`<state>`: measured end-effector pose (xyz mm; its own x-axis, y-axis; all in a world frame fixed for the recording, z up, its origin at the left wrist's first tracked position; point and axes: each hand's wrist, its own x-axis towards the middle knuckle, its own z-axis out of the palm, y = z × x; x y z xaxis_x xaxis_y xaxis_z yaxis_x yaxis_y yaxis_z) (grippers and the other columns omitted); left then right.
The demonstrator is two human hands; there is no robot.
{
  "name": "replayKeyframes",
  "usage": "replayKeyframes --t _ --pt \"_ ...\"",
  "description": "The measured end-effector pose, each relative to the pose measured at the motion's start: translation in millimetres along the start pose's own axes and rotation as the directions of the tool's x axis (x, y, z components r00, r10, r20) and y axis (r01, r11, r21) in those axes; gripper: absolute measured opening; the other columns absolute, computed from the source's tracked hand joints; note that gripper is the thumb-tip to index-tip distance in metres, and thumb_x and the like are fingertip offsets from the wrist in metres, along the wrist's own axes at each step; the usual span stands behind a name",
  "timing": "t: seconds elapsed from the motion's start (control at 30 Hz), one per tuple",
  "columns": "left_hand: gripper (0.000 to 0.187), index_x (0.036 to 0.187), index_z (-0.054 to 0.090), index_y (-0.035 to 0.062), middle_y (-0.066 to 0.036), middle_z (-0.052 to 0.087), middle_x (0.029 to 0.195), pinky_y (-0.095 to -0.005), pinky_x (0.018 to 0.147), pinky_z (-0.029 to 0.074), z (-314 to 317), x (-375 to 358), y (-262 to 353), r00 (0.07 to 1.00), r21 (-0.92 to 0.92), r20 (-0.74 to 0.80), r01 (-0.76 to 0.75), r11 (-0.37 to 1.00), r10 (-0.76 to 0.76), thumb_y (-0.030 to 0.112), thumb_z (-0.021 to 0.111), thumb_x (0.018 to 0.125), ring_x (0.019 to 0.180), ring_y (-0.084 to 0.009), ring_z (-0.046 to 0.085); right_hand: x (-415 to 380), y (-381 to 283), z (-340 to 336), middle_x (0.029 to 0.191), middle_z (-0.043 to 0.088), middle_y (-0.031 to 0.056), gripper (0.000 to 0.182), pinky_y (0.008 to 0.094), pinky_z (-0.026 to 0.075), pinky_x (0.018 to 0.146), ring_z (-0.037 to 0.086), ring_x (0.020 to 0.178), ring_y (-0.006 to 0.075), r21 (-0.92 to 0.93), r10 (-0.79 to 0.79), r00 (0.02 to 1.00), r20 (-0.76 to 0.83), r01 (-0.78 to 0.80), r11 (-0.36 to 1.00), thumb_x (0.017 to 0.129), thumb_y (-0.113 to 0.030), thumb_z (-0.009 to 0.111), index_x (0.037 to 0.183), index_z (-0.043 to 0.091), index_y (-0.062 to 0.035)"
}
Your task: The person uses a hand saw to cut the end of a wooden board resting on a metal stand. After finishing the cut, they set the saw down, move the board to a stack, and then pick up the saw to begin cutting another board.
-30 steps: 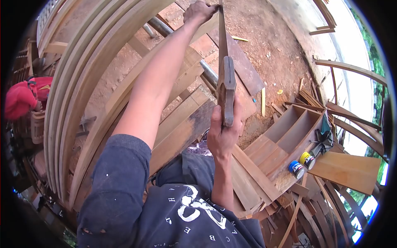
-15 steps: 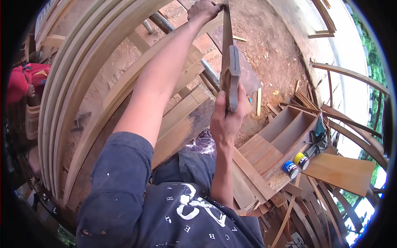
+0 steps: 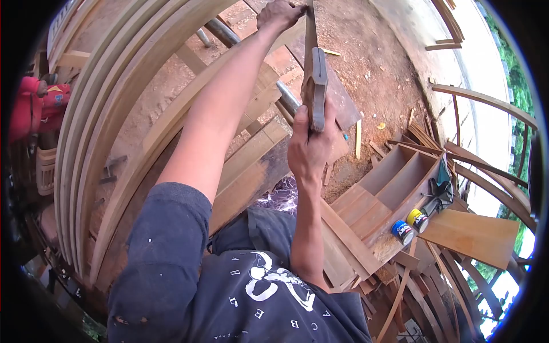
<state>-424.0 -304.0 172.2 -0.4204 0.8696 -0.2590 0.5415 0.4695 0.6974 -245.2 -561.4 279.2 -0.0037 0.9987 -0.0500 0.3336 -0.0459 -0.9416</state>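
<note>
My right hand [image 3: 311, 143] is wrapped around the wooden handle of a handsaw [image 3: 315, 86]. The saw's narrow blade points away from me, toward the top edge of the view. My left hand [image 3: 280, 16] is at the top, closed, with a thumb or finger against the blade's far part. What its other fingers grip is hidden. Below my left forearm lies a long curved wooden plank [image 3: 166, 128], its far end running up toward the blade. Shorter boards [image 3: 251, 157] rest in front of my lap.
Several curved wooden pieces [image 3: 94, 114] stand at left, near a person in red [image 3: 43, 108]. On the right are a wooden frame with compartments [image 3: 394, 171], a blue can [image 3: 402, 231], a yellow can [image 3: 417, 219] and a flat board [image 3: 472, 237]. Metal pipes [image 3: 223, 32] lie under the planks.
My right hand and the saw have moved forward, away from me. My left hand has barely moved. The person in red at left has shifted position.
</note>
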Motion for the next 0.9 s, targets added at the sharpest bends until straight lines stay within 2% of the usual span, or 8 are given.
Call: replayKeyframes --t 0.1,0.17,0.27,0.5,0.57,0.63,0.8,0.9 --pt "0.059 0.103 0.079 0.0162 -0.014 0.075 0.113 -0.0444 0.093 0.055 -1 3 5 1.000 0.015 0.008 -0.013 1.000 0.013 0.070 0.067 0.082 0.109 -0.0322 0.071 -27 -1 -12 0.098 0.066 0.0130 0.054 0.0359 0.053 0.072 0.063 0.078 0.0206 -0.048 0.014 1.000 -0.013 -0.014 0.999 0.099 -0.012 0.059 0.147 0.041 0.0028" --pt "0.063 0.124 0.072 0.0190 -0.019 0.074 0.110 -0.0496 0.089 0.054 3 4 3 0.998 0.001 -0.056 -0.007 1.000 0.007 0.065 0.072 0.080 0.104 -0.0365 0.071 -64 18 -25 0.101 0.068 0.0183 0.054 0.0383 0.054 0.075 0.067 0.081 0.0236 -0.141 -0.199 0.979 -0.040 0.191 0.971 0.099 -0.014 0.059 0.148 0.041 0.0000" --pt "0.059 0.107 0.077 0.0169 -0.014 0.076 0.112 -0.0474 0.091 0.055 13 11 -5 0.995 0.055 -0.098 -0.005 0.998 0.010 0.070 0.066 0.083 0.109 -0.0318 0.071 -70 15 -26 0.106 0.068 0.0224 0.055 0.0401 0.055 0.077 0.069 0.085 0.0259 -0.167 -0.237 0.971 -0.044 0.226 0.960 0.099 -0.015 0.059 0.149 0.041 -0.0021" --pt "0.064 0.114 0.075 0.0122 -0.017 0.073 0.120 -0.0452 0.097 0.053 9 26 -31 0.986 -0.065 0.047 -0.156 0.986 0.159 0.067 0.068 0.082 0.116 -0.0368 0.068 50 13 21 0.081 0.067 0.0132 0.050 0.0384 0.052 0.066 0.066 0.070 0.0208 -0.071 -0.125 0.992 -0.034 0.122 0.990 0.100 -0.018 0.057 0.145 0.045 0.0001" --pt "0.069 0.123 0.068 0.0072 -0.015 0.074 0.117 -0.0393 0.093 0.053 11 38 -68 0.933 -0.137 0.042 -0.350 0.927 0.358 0.064 0.069 0.084 0.109 -0.0289 0.071 55 9 20 0.076 0.065 0.0118 0.048 0.0377 0.052 0.063 0.065 0.067 0.0195 -0.019 -0.112 0.993 -0.035 0.111 0.994 0.101 -0.018 0.057 0.143 0.046 0.0006" --pt "0.068 0.129 0.064 0.0074 -0.017 0.071 0.123 -0.0437 0.099 0.052 -23 -15 -72 0.937 0.417 0.252 -0.331 0.847 0.242 0.057 0.072 0.083 0.116 -0.0338 0.067 54 9 18 0.078 0.065 0.0124 0.046 0.0369 0.051 0.063 0.065 0.068 0.0187 -0.085 -0.099 0.993 -0.064 0.094 0.992 0.101 -0.019 0.057 0.142 0.048 0.0008" --pt "0.061 0.128 0.065 0.0084 -0.020 0.070 0.125 -0.0465 0.102 0.051 -44 -47 -61 0.957 0.437 0.236 -0.260 0.861 0.169 0.049 0.072 0.084 0.119 -0.0375 0.065 23 11 10 0.083 0.066 0.0144 0.050 0.0379 0.053 0.066 0.063 0.071 0.0191 -0.033 -0.173 0.983 -0.060 0.171 0.985 0.100 -0.015 0.059 0.145 0.045 0.0009" --pt "0.057 0.129 0.065 0.0109 -0.019 0.070 0.125 -0.0465 0.102 0.051 -45 -48 -56 0.957 0.417 0.222 -0.264 0.870 0.185 0.047 0.071 0.085 0.118 -0.0374 0.066 -55 9 -19 0.093 0.068 0.0150 0.053 0.0358 0.054 0.071 0.066 0.078 0.0190 -0.146 -0.093 0.995 -0.042 0.086 0.985 0.099 -0.013 0.059 0.147 0.042 0.0011"
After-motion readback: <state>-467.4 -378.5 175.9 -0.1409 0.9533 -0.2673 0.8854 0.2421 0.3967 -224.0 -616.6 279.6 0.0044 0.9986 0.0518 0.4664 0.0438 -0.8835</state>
